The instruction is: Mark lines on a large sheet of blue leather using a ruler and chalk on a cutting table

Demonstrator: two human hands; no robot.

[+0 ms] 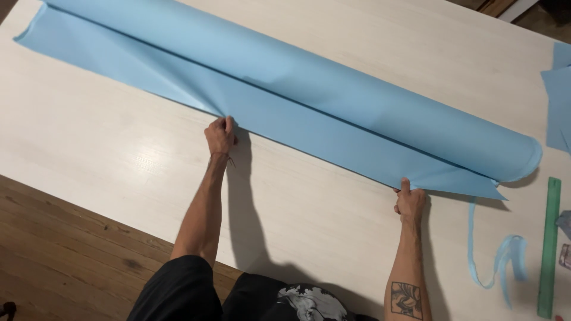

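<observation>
Head view: long light-blue paper roll [309, 89] lies diagonally across pale wooden table [89, 137]. Left hand [220, 134] and right hand [410, 201] each pinch its loose near edge, keeping the sheet taut. Green ruler [550, 246] right of roll.

Smooth matt blue paper roll [309, 89] (faintly creased) on pale, matt wood-grain table [107, 142].
</observation>
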